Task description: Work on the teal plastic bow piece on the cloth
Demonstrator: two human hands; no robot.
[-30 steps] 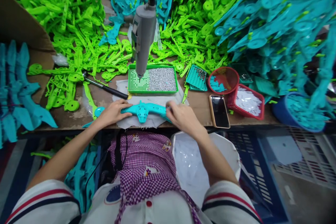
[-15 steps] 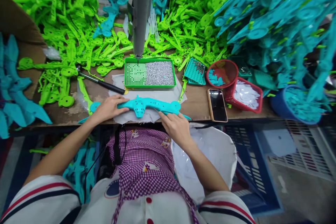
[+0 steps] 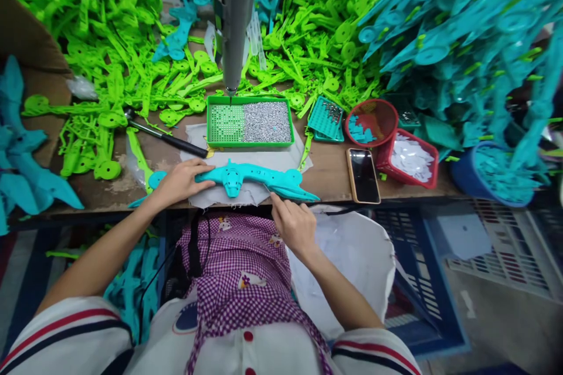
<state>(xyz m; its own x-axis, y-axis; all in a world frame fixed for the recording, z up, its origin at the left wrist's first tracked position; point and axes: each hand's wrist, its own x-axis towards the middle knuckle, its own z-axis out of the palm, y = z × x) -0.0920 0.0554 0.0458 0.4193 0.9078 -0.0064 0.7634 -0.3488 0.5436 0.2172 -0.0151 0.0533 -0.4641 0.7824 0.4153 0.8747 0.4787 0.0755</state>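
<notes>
Turquoise plastic part (image 3: 259,173): long and curved, with a raised knob left of its middle, lying crosswise before you on the pale grey cloth (image 3: 253,156) near the front edge of the worn brown table (image 3: 332,171)
Left hand (image 3: 182,180): yours grips the part's left end, fingers over the top, thumb along the lower side
Right hand (image 3: 295,222): yours has its fingers drawn together at the part's lower edge, right of the knob; whether they pinch something slim, I cannot tell
Green rectangular tray (image 3: 250,145): just beyond the part, its left half showing bare perforated base, its right half filled with small silvery pieces (image 3: 269,122)
Grey cylindrical driver (image 3: 234,23): hangs upright before you, its thin bit over the tray's left half
Black-handled hammer (image 3: 182,144): lies slantwise beyond your left hand
Phone with a dark screen (image 3: 364,174): flat on the table, to the right of the part
Red square basket (image 3: 433,178): right of the phone, holding white flat pieces (image 3: 411,157)
Lime-green plastic parts (image 3: 132,70): heaped across the table's far side, facing you
</notes>
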